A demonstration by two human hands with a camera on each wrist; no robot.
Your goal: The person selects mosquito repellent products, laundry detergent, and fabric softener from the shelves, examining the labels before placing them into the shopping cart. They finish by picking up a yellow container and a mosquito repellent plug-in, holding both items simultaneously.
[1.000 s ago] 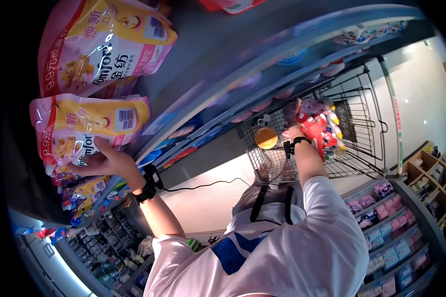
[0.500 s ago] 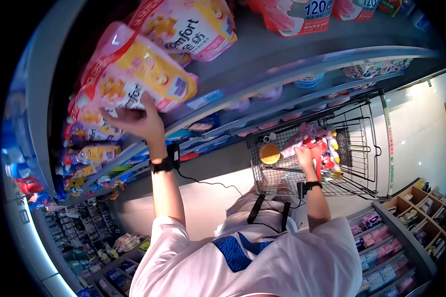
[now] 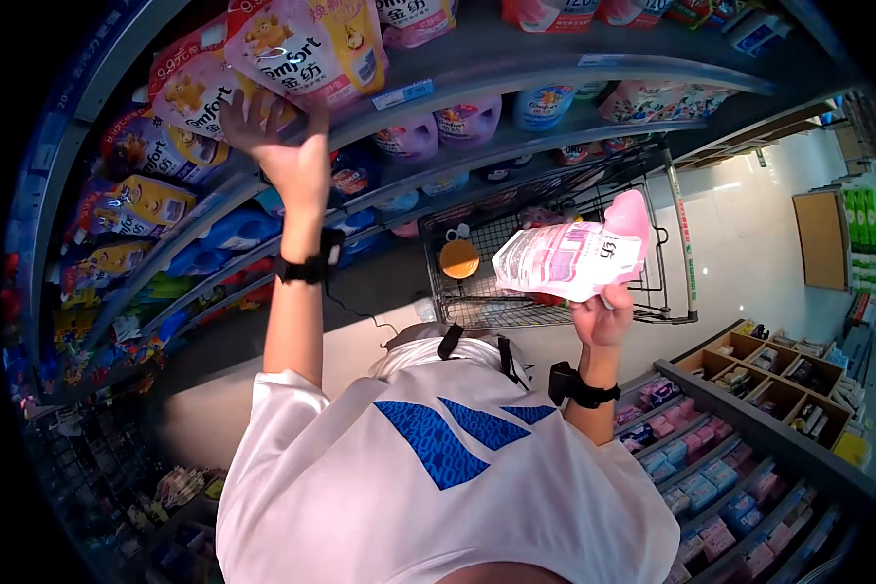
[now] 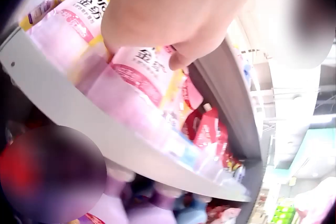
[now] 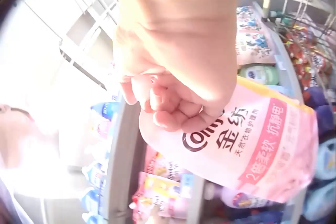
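Observation:
My right hand (image 3: 602, 316) pinches the edge of a pink Comfort pouch (image 3: 579, 255), holding it tilted above the shopping cart. In the right wrist view, curled fingers of that hand (image 5: 178, 77) grip the same pouch (image 5: 247, 145). My left hand (image 3: 287, 156), fingers spread, is up at the shelf by the pink and yellow Comfort pouches (image 3: 302, 49). The left wrist view has this hand (image 4: 173, 19) over the front of the pouches (image 4: 139, 77); whether it touches them I cannot tell.
The cart (image 3: 477, 310) stands below the shelves with an orange-lidded tub (image 3: 458, 259) inside. Purple bottles (image 3: 469, 119) line a lower shelf. Wooden bins (image 3: 759, 375) and a rack of small packs (image 3: 696, 477) are at the right.
My right hand has lifted the pink pouch up out of the cart. My left hand's fingers have spread away from the front pouch. The view has shifted along the shelf.

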